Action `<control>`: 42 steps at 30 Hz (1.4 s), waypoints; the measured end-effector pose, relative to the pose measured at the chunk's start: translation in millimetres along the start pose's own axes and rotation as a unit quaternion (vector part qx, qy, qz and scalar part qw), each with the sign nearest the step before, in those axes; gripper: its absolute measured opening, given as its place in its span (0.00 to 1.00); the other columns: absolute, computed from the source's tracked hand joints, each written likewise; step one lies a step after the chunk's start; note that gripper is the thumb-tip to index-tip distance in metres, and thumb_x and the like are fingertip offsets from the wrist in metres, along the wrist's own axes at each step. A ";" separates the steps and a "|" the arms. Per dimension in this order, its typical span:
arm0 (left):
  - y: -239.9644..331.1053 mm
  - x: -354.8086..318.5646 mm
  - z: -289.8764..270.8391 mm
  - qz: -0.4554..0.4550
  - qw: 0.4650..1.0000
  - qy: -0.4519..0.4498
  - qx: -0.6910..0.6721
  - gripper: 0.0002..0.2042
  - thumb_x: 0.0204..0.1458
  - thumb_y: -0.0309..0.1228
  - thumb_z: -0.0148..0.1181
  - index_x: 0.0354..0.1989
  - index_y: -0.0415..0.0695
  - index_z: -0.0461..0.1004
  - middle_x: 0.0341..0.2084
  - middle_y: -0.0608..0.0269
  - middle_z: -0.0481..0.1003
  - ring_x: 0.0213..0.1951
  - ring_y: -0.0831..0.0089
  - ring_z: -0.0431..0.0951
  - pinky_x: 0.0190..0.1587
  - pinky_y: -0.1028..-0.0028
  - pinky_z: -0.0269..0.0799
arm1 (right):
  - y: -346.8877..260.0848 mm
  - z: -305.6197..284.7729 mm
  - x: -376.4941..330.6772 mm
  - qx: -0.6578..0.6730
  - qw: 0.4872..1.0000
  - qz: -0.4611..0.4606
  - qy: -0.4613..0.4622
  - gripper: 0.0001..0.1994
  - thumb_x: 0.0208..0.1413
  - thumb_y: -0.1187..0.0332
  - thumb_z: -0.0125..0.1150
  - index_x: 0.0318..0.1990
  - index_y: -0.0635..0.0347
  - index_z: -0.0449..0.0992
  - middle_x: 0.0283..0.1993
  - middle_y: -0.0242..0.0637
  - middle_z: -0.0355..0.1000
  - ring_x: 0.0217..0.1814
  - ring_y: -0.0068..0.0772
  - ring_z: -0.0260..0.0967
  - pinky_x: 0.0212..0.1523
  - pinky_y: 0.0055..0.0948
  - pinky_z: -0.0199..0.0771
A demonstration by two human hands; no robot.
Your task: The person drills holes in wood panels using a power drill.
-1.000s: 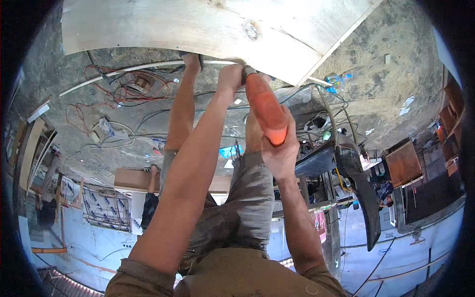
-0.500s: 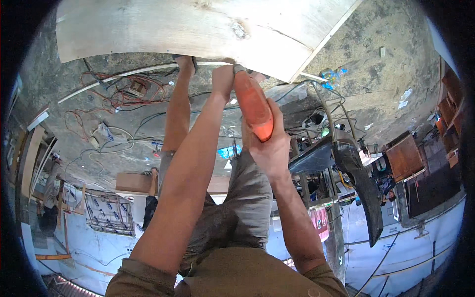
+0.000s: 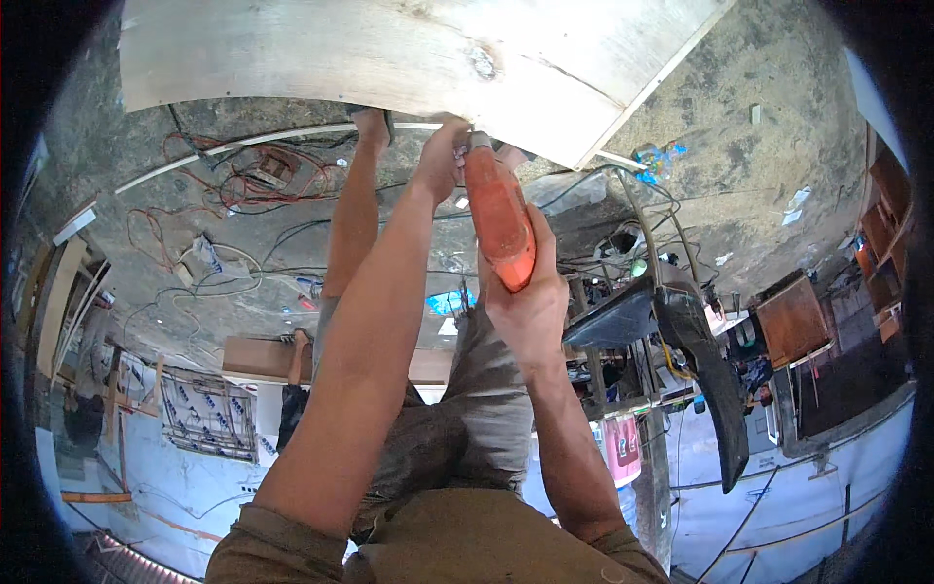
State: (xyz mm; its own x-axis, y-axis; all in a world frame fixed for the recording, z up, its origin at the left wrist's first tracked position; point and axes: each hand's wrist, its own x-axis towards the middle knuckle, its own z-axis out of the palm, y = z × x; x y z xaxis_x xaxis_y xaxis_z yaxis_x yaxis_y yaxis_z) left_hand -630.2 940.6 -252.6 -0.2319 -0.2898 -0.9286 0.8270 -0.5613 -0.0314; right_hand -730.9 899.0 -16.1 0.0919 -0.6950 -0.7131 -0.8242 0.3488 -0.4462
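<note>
Concrete floor [image 3: 759, 117], wooden board [image 3: 389, 49]: right hand [image 3: 530, 307] gripping orange drill [image 3: 498, 219], shifted nearer board edge; left hand [image 3: 443, 161] still clasping drill tip.

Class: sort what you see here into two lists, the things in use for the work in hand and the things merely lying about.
In use: orange power drill, right hand, left hand, plywood sheet.

Lying about: tangled wires, small wooden cabinet, blue wrapper.

Right hand [image 3: 530, 307] gripping orange power drill [image 3: 499, 216] (nose at board edge), left hand [image 3: 443, 156] touching plywood board [image 3: 389, 49]
</note>
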 end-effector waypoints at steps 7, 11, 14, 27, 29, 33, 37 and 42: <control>19.4 -17.0 16.7 0.012 0.997 0.040 0.063 0.14 0.51 0.40 0.59 0.37 0.42 0.73 0.28 0.67 0.70 0.30 0.76 0.68 0.34 0.74 0.66 | 17.1 12.0 -12.5 -0.021 0.999 -0.041 0.000 0.35 0.46 0.71 0.65 0.63 0.57 0.57 0.47 0.53 0.73 0.45 0.56 0.74 0.42 0.40 0.77; 32.9 -20.0 24.5 -0.076 0.967 0.115 0.215 0.20 0.51 0.45 0.59 0.47 0.45 0.74 0.38 0.60 0.73 0.34 0.67 0.73 0.38 0.71 0.71 | 32.3 -1.2 -26.2 -0.069 0.997 -0.036 0.021 0.39 0.37 0.71 0.67 0.63 0.52 0.59 0.40 0.50 0.72 0.39 0.57 0.72 0.39 0.45 0.74; 27.1 -36.4 28.1 -0.121 0.980 -0.064 0.146 0.15 0.54 0.44 0.53 0.39 0.45 0.72 0.33 0.63 0.73 0.36 0.70 0.75 0.40 0.69 0.74 | 22.1 -19.3 -42.2 -0.049 0.997 0.037 -0.038 0.45 0.38 0.70 0.66 0.68 0.46 0.51 0.37 0.49 0.72 0.38 0.55 0.72 0.37 0.46 0.74; 169.0 -179.3 30.1 0.089 0.766 -0.087 0.631 0.11 0.57 0.37 0.54 0.27 0.44 0.72 0.22 0.71 0.69 0.27 0.79 0.69 0.28 0.77 0.66 | -22.7 -47.6 -223.8 0.137 0.977 0.147 0.070 0.43 0.43 0.68 0.58 0.69 0.37 0.46 0.42 0.54 0.74 0.41 0.59 0.72 0.42 0.52 0.71; 208.0 -216.8 41.7 0.261 0.418 -0.191 0.849 0.11 0.55 0.30 0.53 0.21 0.43 0.68 0.20 0.71 0.65 0.25 0.81 0.65 0.29 0.77 0.66 | -14.8 -39.8 -255.3 0.137 0.966 0.195 0.100 0.40 0.43 0.66 0.58 0.67 0.35 0.50 0.41 0.53 0.74 0.41 0.58 0.73 0.42 0.51 0.72; 249.3 -287.8 29.2 0.125 0.779 -0.130 0.600 0.09 0.48 0.27 0.49 0.19 0.39 0.69 0.18 0.66 0.66 0.20 0.78 0.65 0.23 0.78 0.62 | 39.8 -19.2 -324.4 0.183 0.898 0.326 0.234 0.32 0.44 0.61 0.57 0.62 0.39 0.59 0.38 0.53 0.75 0.38 0.56 0.74 0.39 0.50 0.73; 278.8 -332.3 25.8 0.088 0.778 -0.121 0.610 0.05 0.47 0.28 0.50 0.25 0.41 0.69 0.21 0.65 0.69 0.23 0.76 0.68 0.25 0.79 0.65 | 122.8 -25.3 -403.0 0.187 0.763 0.512 0.347 0.25 0.50 0.60 0.56 0.58 0.46 0.63 0.35 0.52 0.75 0.37 0.55 0.74 0.35 0.51 0.72; 250.8 -359.6 52.4 0.107 0.855 -0.071 0.502 0.09 0.47 0.34 0.51 0.23 0.40 0.69 0.16 0.65 0.65 0.15 0.78 0.60 0.17 0.81 0.57 | 208.0 -82.7 -531.6 0.149 0.476 0.536 0.681 0.29 0.49 0.66 0.54 0.62 0.43 0.56 0.39 0.58 0.73 0.42 0.63 0.72 0.42 0.56 0.70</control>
State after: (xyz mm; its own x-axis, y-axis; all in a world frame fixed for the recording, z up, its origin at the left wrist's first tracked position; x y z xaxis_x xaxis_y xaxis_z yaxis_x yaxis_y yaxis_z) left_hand -366.2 863.4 92.9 -0.2485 -0.5199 -0.8173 0.0180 -0.8461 0.5327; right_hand -997.4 1289.0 314.9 -0.9075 0.2907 0.3033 0.1457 0.8950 -0.4217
